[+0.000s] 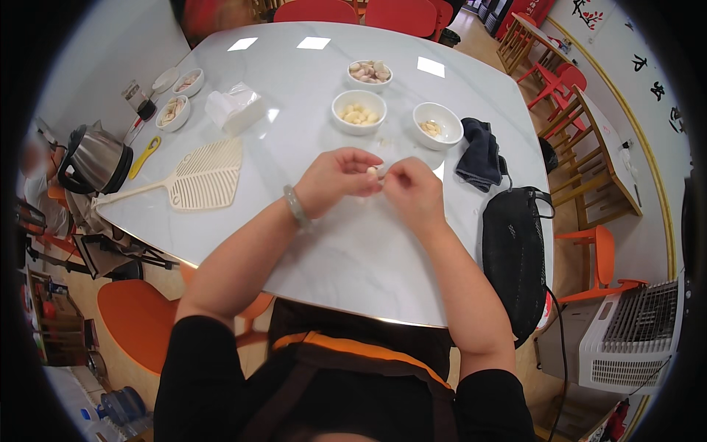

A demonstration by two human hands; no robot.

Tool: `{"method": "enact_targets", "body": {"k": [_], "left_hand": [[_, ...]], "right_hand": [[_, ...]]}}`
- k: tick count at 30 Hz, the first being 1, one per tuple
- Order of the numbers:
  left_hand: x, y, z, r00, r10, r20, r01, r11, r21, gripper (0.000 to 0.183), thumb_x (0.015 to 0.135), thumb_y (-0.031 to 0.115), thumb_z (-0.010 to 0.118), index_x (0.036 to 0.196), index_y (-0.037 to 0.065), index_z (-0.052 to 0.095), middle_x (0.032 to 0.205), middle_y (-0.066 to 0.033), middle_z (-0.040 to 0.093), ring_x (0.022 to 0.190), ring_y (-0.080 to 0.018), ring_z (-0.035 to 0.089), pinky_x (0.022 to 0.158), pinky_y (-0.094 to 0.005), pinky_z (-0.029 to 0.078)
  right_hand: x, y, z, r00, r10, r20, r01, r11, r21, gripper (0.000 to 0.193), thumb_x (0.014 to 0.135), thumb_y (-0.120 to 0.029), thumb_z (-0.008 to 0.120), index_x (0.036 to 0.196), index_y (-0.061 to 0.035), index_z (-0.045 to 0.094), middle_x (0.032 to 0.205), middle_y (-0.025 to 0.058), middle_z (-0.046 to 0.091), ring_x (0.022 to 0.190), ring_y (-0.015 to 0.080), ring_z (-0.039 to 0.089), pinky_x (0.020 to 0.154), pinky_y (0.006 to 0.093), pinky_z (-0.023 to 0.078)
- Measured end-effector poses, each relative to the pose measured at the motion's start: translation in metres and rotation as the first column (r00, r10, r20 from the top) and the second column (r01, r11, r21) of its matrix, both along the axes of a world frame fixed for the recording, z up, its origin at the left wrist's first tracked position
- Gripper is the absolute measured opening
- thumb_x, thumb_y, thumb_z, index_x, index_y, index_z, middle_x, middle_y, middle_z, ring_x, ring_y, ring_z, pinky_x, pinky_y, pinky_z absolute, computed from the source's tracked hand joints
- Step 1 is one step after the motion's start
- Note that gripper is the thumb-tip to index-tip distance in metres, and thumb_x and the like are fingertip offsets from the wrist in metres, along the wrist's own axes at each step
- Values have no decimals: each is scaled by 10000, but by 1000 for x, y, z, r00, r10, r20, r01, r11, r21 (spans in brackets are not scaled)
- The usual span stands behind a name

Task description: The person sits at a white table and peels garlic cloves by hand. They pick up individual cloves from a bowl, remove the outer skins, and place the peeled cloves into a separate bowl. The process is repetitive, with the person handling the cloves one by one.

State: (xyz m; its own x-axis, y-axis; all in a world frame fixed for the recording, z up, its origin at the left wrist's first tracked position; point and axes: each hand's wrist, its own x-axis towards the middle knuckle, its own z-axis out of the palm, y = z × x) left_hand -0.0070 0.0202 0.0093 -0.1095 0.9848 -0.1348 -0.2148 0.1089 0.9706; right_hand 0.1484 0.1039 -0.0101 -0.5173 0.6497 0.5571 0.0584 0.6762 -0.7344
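Note:
Above the near middle of the table, my left hand (340, 180) pinches a pale garlic clove (373, 171) between thumb and fingers. My right hand (414, 193) is closed at the clove's right side, its fingertips pressed together against it; exactly what they grip is partly hidden. Just beyond my hands stands a white bowl of peeled garlic cloves (359, 114). Behind it, another bowl has unpeeled garlic cloves (370, 71). To the right, a third white bowl (447, 121) holds a few yellowish pieces. Small scraps lie on the tabletop near the bowls.
On the left of the table (317, 254) lie a cream fly swatter (210, 175), a yellow peeler (145, 157), tissues (234, 109), two small bowls (174, 114) and a steel kettle (96, 156). At right are a dark cloth (479, 155) and a black mesh bag (513, 258).

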Motion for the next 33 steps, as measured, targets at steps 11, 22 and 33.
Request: {"method": "enact_targets", "body": {"k": [11, 22, 33], "left_hand": [[0, 0, 1, 1000, 12, -3, -12, 1000, -7, 203, 844, 49, 616, 1038, 14, 567, 925, -80, 654, 841, -137, 646, 712, -248, 535], [0, 0, 1, 1000, 14, -14, -14, 1000, 4, 216, 815, 46, 631, 1013, 13, 551, 944, -98, 655, 831, -141, 636, 734, -260, 526], [0, 0, 3, 991, 64, -117, -64, 998, 0, 153, 820, 58, 639, 945, 14, 562, 883, -85, 666, 791, -128, 644, 679, -250, 519]], "right_hand": [[0, 1, -1, 999, -40, 19, 41, 998, -45, 73, 701, -12, 621, 710, -17, 548, 690, 73, 556, 611, 181, 527, 544, 286, 437], [1, -2, 4, 999, -35, 8, 35, 999, -15, 84, 702, -14, 623, 701, -20, 539, 684, 69, 549, 619, 186, 529, 549, 290, 440], [0, -1, 1, 997, -6, 71, 15, 992, -124, 85, 726, -56, 662, 754, -33, 585, 731, 74, 579, 632, 188, 543, 567, 286, 459]]}}
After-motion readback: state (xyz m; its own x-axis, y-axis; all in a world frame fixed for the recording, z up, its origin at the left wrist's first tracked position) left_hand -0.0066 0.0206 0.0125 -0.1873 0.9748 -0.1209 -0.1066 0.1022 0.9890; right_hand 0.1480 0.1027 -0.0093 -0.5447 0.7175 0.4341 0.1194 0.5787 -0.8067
